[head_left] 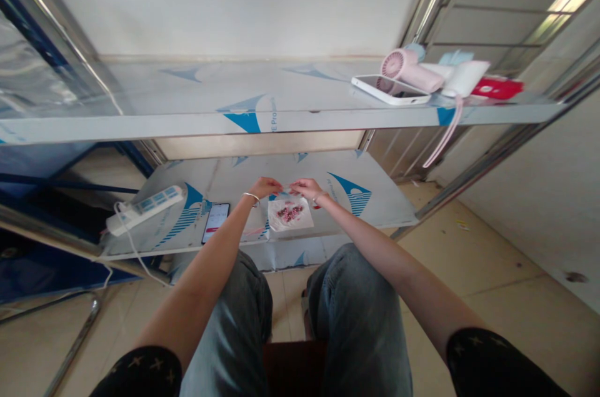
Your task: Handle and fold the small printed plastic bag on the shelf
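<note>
My left hand (266, 187) and my right hand (305, 188) meet almost fingertip to fingertip above the lower shelf. Both are closed in a pinch, with a small, pale, thin thing (286, 187) between them, too small to name. Just below my hands, on the near side, lies a white sheet of paper (304, 220). A loose cluster of small red and pink beads (290, 213) rests on it. A bit of something red shows beside the paper's right edge, under my right wrist.
A phone (216, 222) and a white power strip (146, 208) with its cord lie left on the lower shelf (375, 212). The upper shelf edge (187, 124) runs across beyond my hands, bearing a white phone (390, 90), a pink handheld fan (412, 69) and a red packet (497, 87).
</note>
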A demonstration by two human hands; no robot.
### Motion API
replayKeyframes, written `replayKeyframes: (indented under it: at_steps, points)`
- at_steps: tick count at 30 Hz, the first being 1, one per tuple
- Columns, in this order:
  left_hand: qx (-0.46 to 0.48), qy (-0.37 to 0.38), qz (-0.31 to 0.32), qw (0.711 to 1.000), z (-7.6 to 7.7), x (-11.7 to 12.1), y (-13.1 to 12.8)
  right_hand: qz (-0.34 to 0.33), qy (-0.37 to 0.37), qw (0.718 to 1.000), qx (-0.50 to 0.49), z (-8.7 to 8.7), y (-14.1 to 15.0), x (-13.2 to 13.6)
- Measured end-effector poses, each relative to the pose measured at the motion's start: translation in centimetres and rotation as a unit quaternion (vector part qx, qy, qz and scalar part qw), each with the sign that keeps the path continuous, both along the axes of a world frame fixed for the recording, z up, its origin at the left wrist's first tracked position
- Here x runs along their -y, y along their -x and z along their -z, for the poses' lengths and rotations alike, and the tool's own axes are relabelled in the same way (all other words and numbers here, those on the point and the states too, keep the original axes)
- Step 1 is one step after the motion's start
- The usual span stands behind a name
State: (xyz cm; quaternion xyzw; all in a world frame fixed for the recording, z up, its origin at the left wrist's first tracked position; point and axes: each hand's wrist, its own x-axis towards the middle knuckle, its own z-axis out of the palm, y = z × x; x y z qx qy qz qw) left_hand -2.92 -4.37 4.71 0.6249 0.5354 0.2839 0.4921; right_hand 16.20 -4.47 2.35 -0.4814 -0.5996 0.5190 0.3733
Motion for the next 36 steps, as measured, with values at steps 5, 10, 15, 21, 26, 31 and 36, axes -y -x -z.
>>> replayKeyframes:
  at_steps: [5,10,15,21,26,31,36]
  points:
    - [-0.010,0.000,-0.013,1.000,0.4,-0.3,0.1,0.009,0.008,1.000,-0.021,-0.5,0.3,0.3]
    - [-0.016,0.010,-0.033,0.999,0.6,-0.6,0.3,0.047,0.015,0.998,-0.042,-0.8,0.5,0.5]
    - [0.007,0.008,-0.038,0.999,0.2,-0.2,0.6,0.060,0.035,0.997,-0.042,-0.7,0.4,0.2]
    - [0.019,-0.004,-0.051,0.999,0.4,-0.3,0.7,0.076,0.060,0.995,-0.035,-0.3,0.2,-0.2]
    - [0.005,-0.029,-0.053,0.998,0.7,-0.7,0.9,0.089,0.049,0.994,-0.028,-0.9,0.3,0.1]
    - [0.000,-0.031,-0.062,0.998,0.6,-0.5,1.0,0.111,0.056,0.992,0.013,-1.9,0.4,0.8]
    - [0.005,0.009,-0.042,0.999,0.1,0.2,0.8,0.117,0.041,0.991,0.058,-2.5,0.2,1.4]
